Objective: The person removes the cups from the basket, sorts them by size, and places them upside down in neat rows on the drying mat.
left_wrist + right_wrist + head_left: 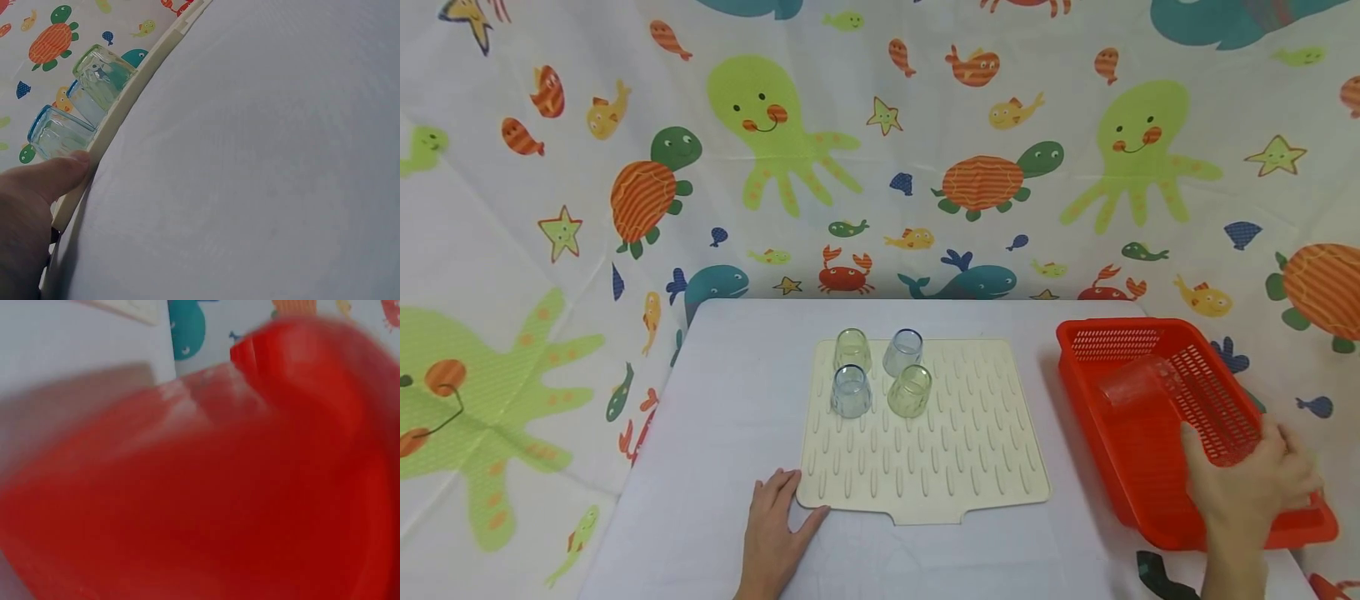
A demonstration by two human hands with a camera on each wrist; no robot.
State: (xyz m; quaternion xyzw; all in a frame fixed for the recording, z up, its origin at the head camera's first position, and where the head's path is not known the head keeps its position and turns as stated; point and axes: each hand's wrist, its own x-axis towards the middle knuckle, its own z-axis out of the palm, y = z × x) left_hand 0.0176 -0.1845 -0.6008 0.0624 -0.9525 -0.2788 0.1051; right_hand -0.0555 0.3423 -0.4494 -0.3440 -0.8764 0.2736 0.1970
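Observation:
My left hand [772, 533] rests on the table at the near left corner of a cream draining mat [970, 450]. Its fairly straight fingers touch the mat's left edge, and the thumb lies against the front edge. Upside-down tumblers stand on the mat's left half: a green one [852, 352], a blue one [904, 353], another blue [852, 392] and another green [910, 392]. My right hand [1247, 479] reaches over the near right part of a red plastic basket [1120, 475]. Something pale and clear shows beside its fingers; whether they hold it is hidden. Blur fills the right wrist view.
A clear tumbler [1138, 379] lies on its side at the basket's far end. A dark strap-like thing [1161, 575] is at the table's near right edge. A white cloth covers the table [737, 375]; a sea-animal curtain [865, 150] hangs behind.

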